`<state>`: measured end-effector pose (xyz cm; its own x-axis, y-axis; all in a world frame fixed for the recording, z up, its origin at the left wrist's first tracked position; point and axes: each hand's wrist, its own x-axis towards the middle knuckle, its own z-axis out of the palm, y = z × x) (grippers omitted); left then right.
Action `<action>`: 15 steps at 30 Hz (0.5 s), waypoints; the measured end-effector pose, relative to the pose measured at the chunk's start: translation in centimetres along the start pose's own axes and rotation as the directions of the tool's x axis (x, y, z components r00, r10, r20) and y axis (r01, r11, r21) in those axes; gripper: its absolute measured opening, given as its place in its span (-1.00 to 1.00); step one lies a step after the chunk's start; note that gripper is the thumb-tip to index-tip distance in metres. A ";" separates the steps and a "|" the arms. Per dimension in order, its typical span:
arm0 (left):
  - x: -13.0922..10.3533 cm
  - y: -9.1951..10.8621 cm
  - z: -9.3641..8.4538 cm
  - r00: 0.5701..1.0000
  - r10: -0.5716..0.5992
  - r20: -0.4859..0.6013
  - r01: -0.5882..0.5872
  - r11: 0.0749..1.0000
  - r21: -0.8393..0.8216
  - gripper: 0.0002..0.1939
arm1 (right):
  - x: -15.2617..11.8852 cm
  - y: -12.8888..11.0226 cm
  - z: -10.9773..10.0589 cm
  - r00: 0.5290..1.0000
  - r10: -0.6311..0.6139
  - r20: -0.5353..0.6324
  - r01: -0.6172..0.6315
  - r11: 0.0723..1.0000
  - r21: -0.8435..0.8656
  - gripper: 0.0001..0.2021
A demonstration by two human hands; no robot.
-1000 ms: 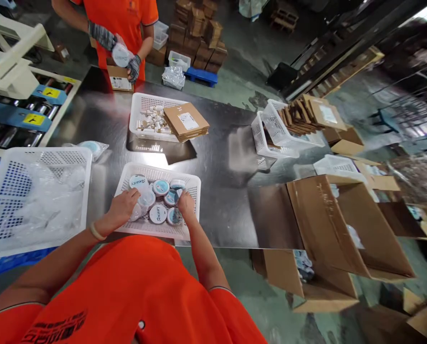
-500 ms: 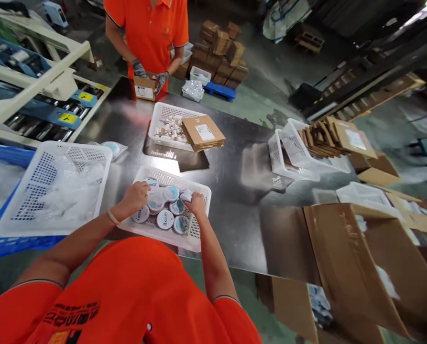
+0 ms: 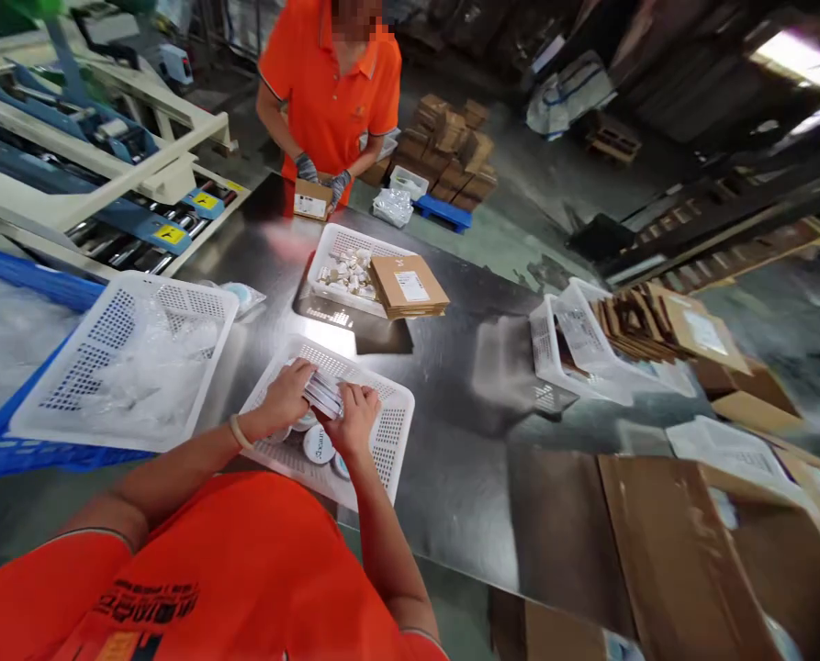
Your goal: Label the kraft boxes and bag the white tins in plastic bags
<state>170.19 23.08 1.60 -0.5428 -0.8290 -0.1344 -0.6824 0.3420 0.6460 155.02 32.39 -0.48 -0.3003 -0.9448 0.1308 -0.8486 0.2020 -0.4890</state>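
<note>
Between my two hands, over a white perforated basket (image 3: pixel 397 431), is a stack of round white discs (image 3: pixel 323 393). My left hand (image 3: pixel 289 395) grips the left end of the stack, and my right hand (image 3: pixel 354 415) closes on its right end. More round discs with printed labels (image 3: pixel 319 444) lie in the basket below, partly hidden by my hands and wrists.
A white basket with clear plastic bags (image 3: pixel 154 358) stands left. Ahead are a basket of small pieces (image 3: pixel 347 271) and flat cardboard (image 3: pixel 410 285). A person (image 3: pixel 341 92) in gloves holds a small box (image 3: pixel 311 199) across the table. Large cartons (image 3: pixel 678 542) stand right.
My hands have come together over the basket, and a stack of discs is now held between them. The view has shifted, so the table sits slightly lower and further right.
</note>
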 end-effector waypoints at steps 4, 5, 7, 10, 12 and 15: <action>-0.7 2.0 0.6 0.999 0.011 0.036 -0.011 1.000 0.014 -0.35 | 1.3 -1.9 1.2 0.997 0.043 0.069 -0.018 0.946 -0.323 -0.79; -0.4 2.3 0.5 0.999 0.029 0.037 -0.029 1.000 0.002 -0.39 | 2.0 -2.3 1.3 0.995 0.056 0.083 -0.025 0.939 -0.342 -0.80; 1.1 2.4 -0.6 0.997 0.070 0.030 -0.069 0.997 -0.021 -0.42 | 3.4 -2.5 0.7 0.998 0.020 0.065 -0.001 0.960 -0.279 -0.74; 5.7 0.9 -4.3 0.994 0.110 -0.014 -0.110 0.993 -0.039 -0.29 | 5.2 -0.7 -1.5 0.971 -0.089 -0.223 0.077 0.995 -0.063 -0.42; 9.9 -0.6 -7.7 0.990 0.123 -0.070 -0.126 0.991 -0.044 -0.26 | 5.5 1.3 -3.1 0.885 -0.051 -0.464 0.085 0.995 0.052 -0.42; 16.1 -2.9 -12.3 0.977 0.105 -0.183 -0.116 0.992 -0.050 -0.35 | 4.5 4.1 -3.9 0.846 0.047 -0.531 0.063 0.980 0.187 -0.57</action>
<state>169.44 3.36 6.81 -0.5125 -0.8555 0.0742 -0.5895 0.4134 0.6940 148.48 29.97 1.43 -0.5251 -0.6533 0.5454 -0.7692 0.0902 -0.6326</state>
